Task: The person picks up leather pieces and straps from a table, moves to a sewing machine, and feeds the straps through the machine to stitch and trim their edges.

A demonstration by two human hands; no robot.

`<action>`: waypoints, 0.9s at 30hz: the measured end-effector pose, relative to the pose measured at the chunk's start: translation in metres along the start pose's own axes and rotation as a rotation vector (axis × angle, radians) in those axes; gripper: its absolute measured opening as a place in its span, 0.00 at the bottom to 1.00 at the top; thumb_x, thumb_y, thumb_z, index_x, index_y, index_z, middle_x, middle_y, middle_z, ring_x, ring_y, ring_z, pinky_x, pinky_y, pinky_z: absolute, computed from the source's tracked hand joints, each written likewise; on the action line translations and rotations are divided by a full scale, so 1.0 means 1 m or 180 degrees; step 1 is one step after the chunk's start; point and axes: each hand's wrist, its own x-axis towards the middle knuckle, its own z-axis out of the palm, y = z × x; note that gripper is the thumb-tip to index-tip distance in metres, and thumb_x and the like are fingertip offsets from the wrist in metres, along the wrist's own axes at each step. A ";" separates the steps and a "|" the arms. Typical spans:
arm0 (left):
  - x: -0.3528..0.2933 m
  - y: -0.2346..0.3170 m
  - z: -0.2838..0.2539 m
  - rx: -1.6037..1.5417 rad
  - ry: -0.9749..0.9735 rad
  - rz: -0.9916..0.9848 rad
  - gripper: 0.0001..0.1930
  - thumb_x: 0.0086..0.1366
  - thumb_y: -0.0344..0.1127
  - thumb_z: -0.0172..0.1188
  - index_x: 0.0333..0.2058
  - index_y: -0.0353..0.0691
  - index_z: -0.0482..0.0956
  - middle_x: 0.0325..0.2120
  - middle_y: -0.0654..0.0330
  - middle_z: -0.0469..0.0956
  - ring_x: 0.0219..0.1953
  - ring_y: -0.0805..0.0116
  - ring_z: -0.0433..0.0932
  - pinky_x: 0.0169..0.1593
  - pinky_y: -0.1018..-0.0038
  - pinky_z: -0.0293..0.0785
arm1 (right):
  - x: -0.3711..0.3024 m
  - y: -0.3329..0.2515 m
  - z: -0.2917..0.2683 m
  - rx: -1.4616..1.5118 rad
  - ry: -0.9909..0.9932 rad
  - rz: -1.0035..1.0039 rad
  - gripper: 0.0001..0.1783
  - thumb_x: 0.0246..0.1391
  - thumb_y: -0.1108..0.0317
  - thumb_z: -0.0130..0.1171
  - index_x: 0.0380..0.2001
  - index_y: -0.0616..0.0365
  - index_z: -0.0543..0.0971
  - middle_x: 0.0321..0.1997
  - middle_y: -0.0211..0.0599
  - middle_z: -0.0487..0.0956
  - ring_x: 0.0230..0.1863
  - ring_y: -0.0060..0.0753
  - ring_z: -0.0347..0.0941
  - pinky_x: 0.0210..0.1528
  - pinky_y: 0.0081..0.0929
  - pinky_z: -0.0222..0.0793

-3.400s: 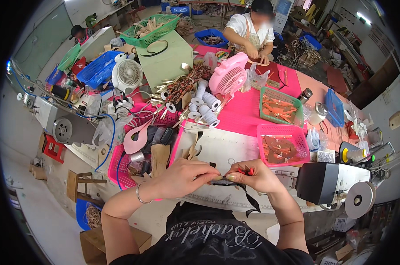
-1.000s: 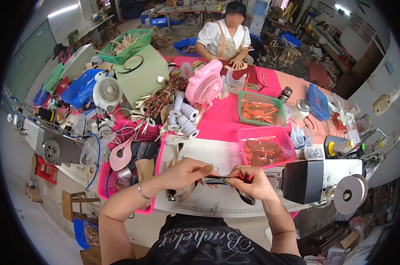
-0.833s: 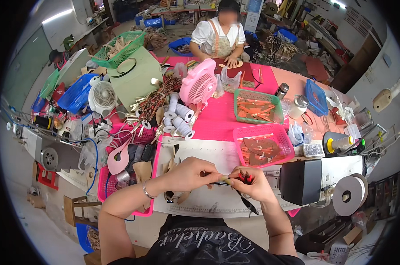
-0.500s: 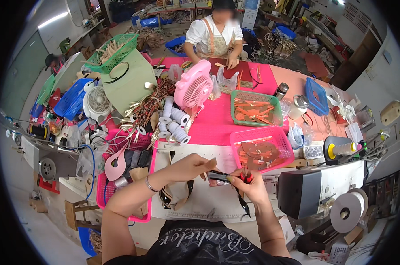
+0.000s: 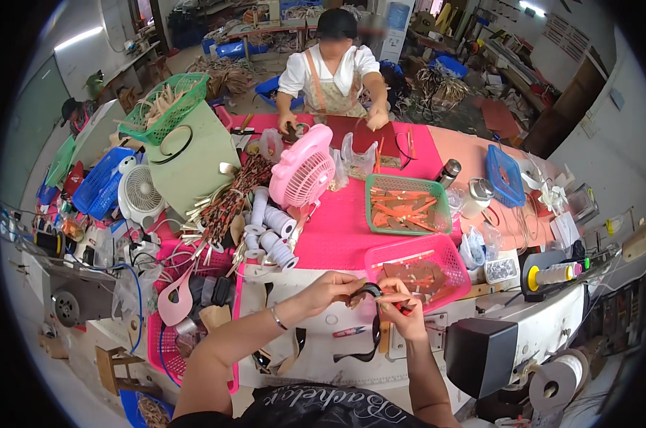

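Note:
My left hand point(image 5: 337, 291) pinches a glossy black strap point(image 5: 370, 288), which bends in a curve between my two hands. From there the strap's loose end hangs over the white work board point(image 5: 316, 351). My right hand point(image 5: 403, 314), close beside the left, is closed on the same strap with its fingertips. A small red-handled tool point(image 5: 408, 309) shows within my right palm; its kind is mostly hidden. Below my hands a red-and-white pen-like tool point(image 5: 349, 332) lies on the board. More black and tan straps point(image 5: 294, 349) lie left of it.
Beyond my hands stand a pink basket point(image 5: 451, 267) and a green basket point(image 5: 448, 214) of brown and orange pieces. A pink fan point(image 5: 304, 171) and white thread spools point(image 5: 277, 246) stand to the left, a sewing machine point(image 5: 526, 335) to the right. Across the table a person point(image 5: 330, 75) works.
My hands have drawn closer together, and the strap between them is now bent into a curve. The pen-like tool on the board has come into view. The person opposite has raised their head.

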 end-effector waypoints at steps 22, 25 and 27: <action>0.304 0.050 -0.267 0.1898 0.2574 0.1114 0.27 0.64 0.50 0.55 0.48 0.27 0.69 0.40 0.46 0.75 0.44 0.55 0.75 0.48 0.66 0.71 | -0.033 0.057 -0.011 -0.0165 0.1010 0.1319 0.16 0.54 0.81 0.56 0.48 0.65 0.76 0.34 0.32 0.78 0.27 0.15 0.68 0.30 0.13 0.63; 0.312 0.049 -0.271 0.0258 0.1937 0.0672 0.19 0.65 0.42 0.57 0.45 0.30 0.73 0.35 0.56 0.77 0.37 0.66 0.78 0.43 0.74 0.75 | -0.059 0.050 -0.013 0.0752 0.1454 0.1649 0.10 0.54 0.78 0.57 0.41 0.67 0.77 0.31 0.31 0.77 0.27 0.12 0.67 0.28 0.12 0.60; 0.296 0.040 -0.239 -0.0463 0.1711 0.0718 0.17 0.64 0.40 0.58 0.44 0.31 0.74 0.33 0.59 0.77 0.36 0.71 0.78 0.42 0.77 0.75 | -0.076 0.047 -0.013 0.0909 0.1958 0.1843 0.06 0.53 0.77 0.59 0.35 0.66 0.77 0.27 0.31 0.76 0.25 0.14 0.67 0.26 0.13 0.59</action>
